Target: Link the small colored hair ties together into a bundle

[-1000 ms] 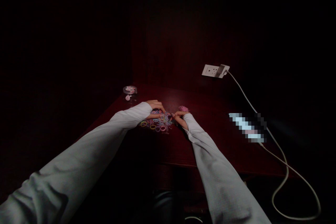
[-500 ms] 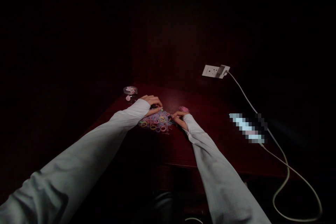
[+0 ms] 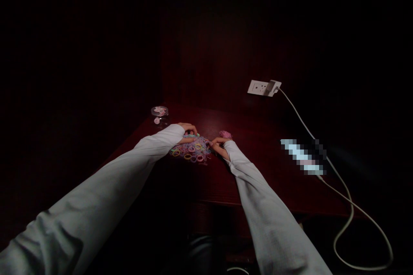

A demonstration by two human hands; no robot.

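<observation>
A loose pile of colourful small bands, with yellow, pink and purple rings, lies on the dark red table. At the pile's upper left, my left hand is curved over it, thumb and fingers apart, with a small green piece near the fingertips. Against the right edge of the pile, my right hand has its thumb and finger pinched together; what is between them is too small to make out. Just behind that hand sits a pink bundle.
A clear round jar with pink pieces stands at the back left. On the wall, a white socket holds a charger; its white cable loops down the right side to a pixelated object.
My left hand has moved slightly down and deeper over the pile, its fingers curling lower. My right hand has barely moved.
</observation>
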